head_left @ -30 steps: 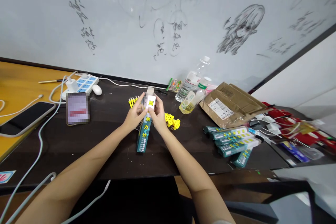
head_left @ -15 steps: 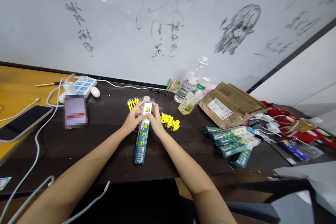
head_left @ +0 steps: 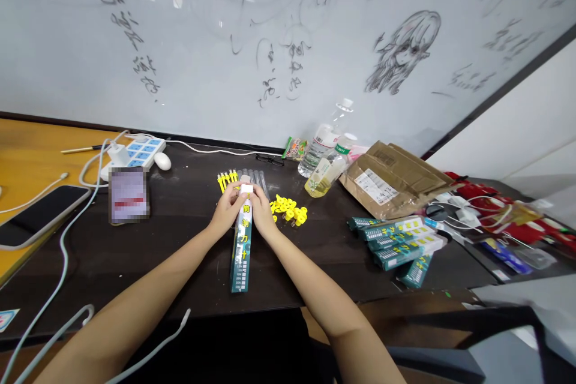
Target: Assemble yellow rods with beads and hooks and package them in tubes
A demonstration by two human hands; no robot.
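**Inspector:** Where is the green box recorded?

**Assistant:** The green box is recorded on the dark table, directly ahead of the person. Its long axis is laid from 6 o'clock to 12 o'clock, and the far end is taken between the hands.

**Inspector:** How are the hands noted?

**Assistant:** The left hand is closed on that far end from 9 o'clock and the right hand from 3 o'clock. Fingers are curled and fingertips are pinched at the white end flap. Neither hand is found nearer, as both are set level. Whether the far end is lifted cannot be told.

**Inspector:** What is logged nearby?

**Assistant:** Yellow pieces are seen at 2 o'clock, near the right hand but apart from it. A stack of green boxes is seen at 3 o'clock, well apart.
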